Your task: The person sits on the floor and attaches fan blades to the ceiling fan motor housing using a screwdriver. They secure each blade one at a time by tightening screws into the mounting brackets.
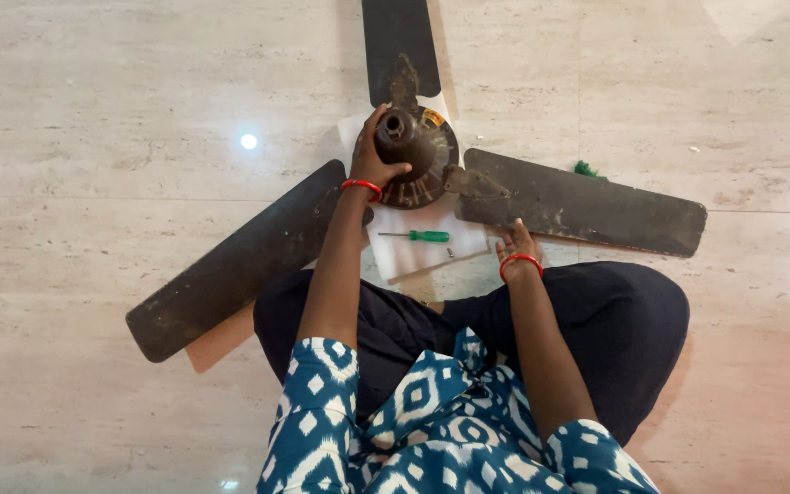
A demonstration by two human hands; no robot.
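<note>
Head view is showing a person sitting cross-legged on a pale marble floor (93, 110) over a dusty three-bladed ceiling fan (432, 169). Their left hand (372, 160) is gripping the dark cap (397, 133) on the fan's hub. Their right hand (517, 242) is resting loosely on white paper (413, 256) beside the right blade, holding nothing. Between the hands a green-handled screwdriver (418, 236) is lying on that paper.
</note>
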